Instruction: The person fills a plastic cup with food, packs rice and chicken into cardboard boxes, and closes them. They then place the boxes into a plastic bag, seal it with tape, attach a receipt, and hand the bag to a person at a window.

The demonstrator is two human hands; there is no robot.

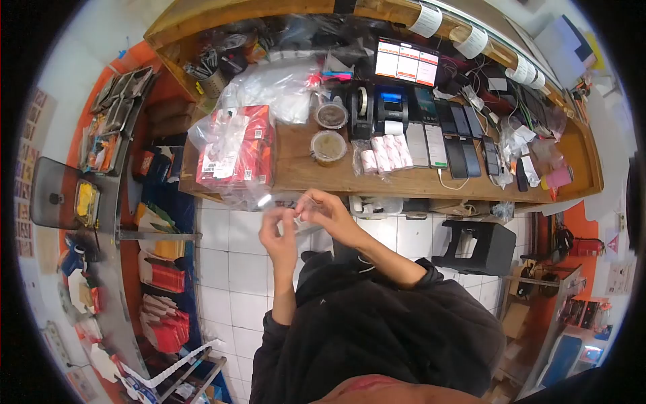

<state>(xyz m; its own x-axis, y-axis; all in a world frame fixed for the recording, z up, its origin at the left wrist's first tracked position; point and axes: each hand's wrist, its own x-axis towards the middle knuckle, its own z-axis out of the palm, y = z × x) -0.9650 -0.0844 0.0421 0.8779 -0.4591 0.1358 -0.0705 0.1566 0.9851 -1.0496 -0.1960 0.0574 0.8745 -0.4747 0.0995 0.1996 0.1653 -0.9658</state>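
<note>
Left hand [277, 232] and right hand [324, 214] curl close together; grasp cannot be determined. Crinkled clear plastic [232, 137] drapes a boxy red carton [261, 145].

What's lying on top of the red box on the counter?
Crumpled clear plastic lies across part of the red box, veiling the surface beneath. Whatever the box contains is covered and can't be seen.
</note>
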